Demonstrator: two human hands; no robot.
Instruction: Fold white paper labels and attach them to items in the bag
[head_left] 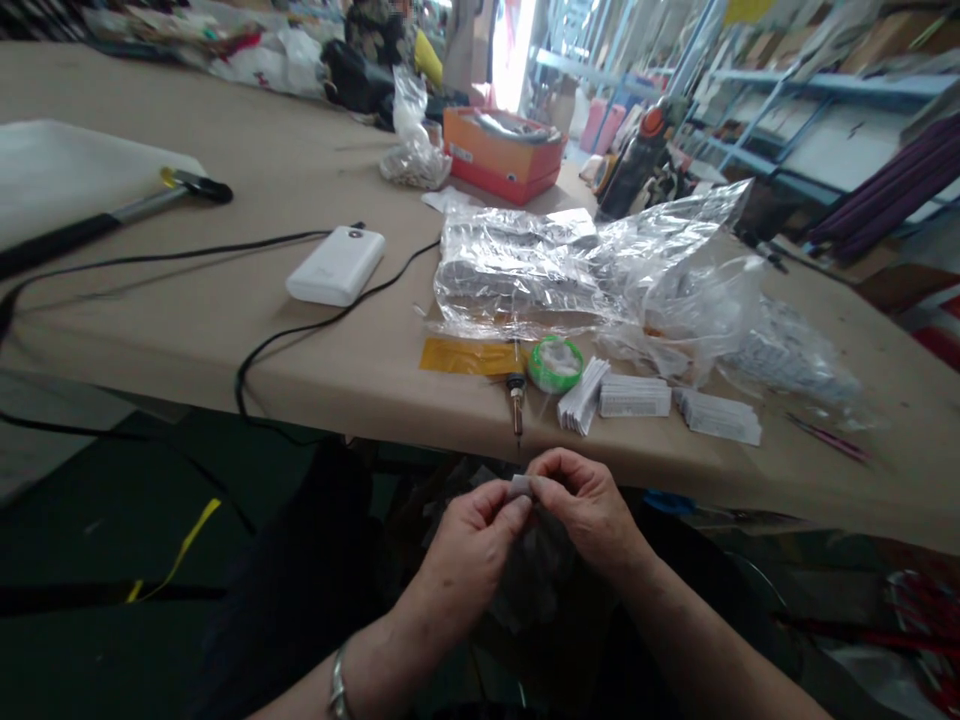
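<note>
Left hand (471, 535) pinches a pale slip (519, 486); just beyond this grip, a pointed tool (517, 405) could prick a fingertip if the hold slipped; rightward, the right hand (585, 502) clamps the slip's other end.

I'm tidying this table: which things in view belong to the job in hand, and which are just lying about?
Likely the job's:
pale piece, at the fingertips of left hand and right hand
pointed tool, tip towards the hands
paper stacks, nearby

Probably just lying about:
orange box, farther back
bottle, beyond the plastic
</note>
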